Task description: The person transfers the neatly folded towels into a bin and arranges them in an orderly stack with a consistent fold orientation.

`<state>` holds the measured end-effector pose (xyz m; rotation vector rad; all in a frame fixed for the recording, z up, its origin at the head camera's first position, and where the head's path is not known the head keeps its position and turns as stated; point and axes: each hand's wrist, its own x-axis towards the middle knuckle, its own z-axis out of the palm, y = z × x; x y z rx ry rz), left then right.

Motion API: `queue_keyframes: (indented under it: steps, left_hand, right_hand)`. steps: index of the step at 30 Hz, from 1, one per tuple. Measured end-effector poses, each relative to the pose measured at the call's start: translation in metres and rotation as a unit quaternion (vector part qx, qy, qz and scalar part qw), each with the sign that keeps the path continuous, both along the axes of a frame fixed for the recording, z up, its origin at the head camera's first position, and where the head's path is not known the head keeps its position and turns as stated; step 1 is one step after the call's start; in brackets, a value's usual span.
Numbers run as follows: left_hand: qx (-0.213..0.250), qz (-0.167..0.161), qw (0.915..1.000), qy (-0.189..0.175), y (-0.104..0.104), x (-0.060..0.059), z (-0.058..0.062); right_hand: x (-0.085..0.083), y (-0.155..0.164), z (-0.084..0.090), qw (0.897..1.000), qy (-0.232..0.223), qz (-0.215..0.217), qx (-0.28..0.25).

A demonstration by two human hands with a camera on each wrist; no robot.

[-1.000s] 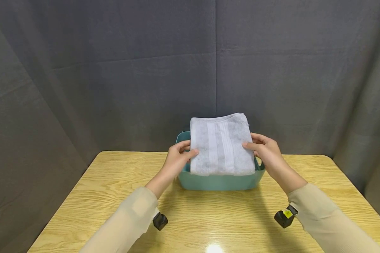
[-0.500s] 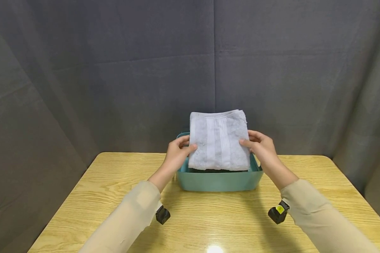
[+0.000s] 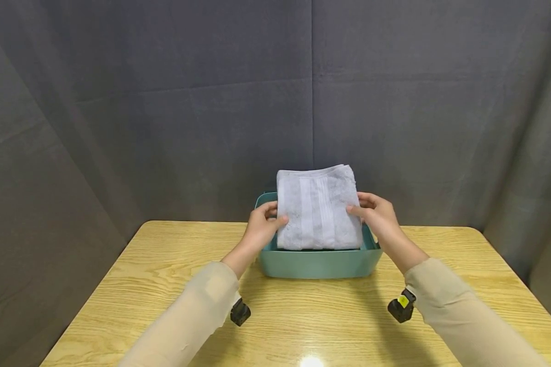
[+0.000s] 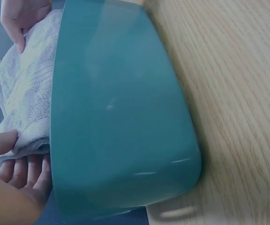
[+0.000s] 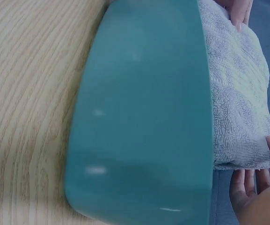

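Note:
A folded pale grey towel (image 3: 319, 209) with lighter woven bands is held between my two hands, tilted over the teal basket (image 3: 321, 264). My left hand (image 3: 259, 227) pinches its left edge, thumb on the front face and fingers behind. On the opposite edge my right hand (image 3: 378, 214) grips it the same way. In the left wrist view the towel (image 4: 29, 84) stands partly above the basket's rim, with the fingers under its fold. From the right wrist, its lower part disappears behind the basket wall (image 5: 142, 112). The inside of the basket is mostly hidden.
The basket stands near the far edge of a light wooden table (image 3: 303, 316). Dark grey curtains (image 3: 202, 112) hang behind and at both sides. A small black camera (image 3: 241, 312) is strapped at the left wrist, another black camera (image 3: 401, 306) at the right.
The towel rose slightly and tilted, showing the basket's front rim below it, then came down a little again. Both hands have moved with it and keep their hold. The basket has stayed in place.

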<state>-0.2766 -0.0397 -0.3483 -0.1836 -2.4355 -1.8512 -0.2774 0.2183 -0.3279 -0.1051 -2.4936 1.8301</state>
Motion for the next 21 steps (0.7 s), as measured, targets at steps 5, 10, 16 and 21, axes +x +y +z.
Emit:
queue_keyframes:
  steps: [5, 10, 16, 21]
  left_hand:
    - [-0.007, 0.001, 0.9998, -0.020, 0.003, -0.001, -0.003]
    - [-0.024, -0.003, 0.9990, -0.036, 0.005, -0.002, -0.005]
    - [-0.053, -0.012, 0.9975, -0.046, 0.005, -0.003, -0.006]
    - [-0.075, -0.018, 0.9957, -0.050, 0.005, -0.003, -0.007]
  right_hand:
    - [-0.002, 0.002, -0.007, 1.000, 0.008, 0.001, 0.014]
    - [-0.006, 0.004, -0.015, 0.999, 0.014, -0.003, 0.038]
    - [-0.009, 0.005, -0.020, 0.998, 0.023, 0.002, 0.059]
    - [-0.009, 0.005, -0.021, 0.996, 0.027, 0.013, 0.081]
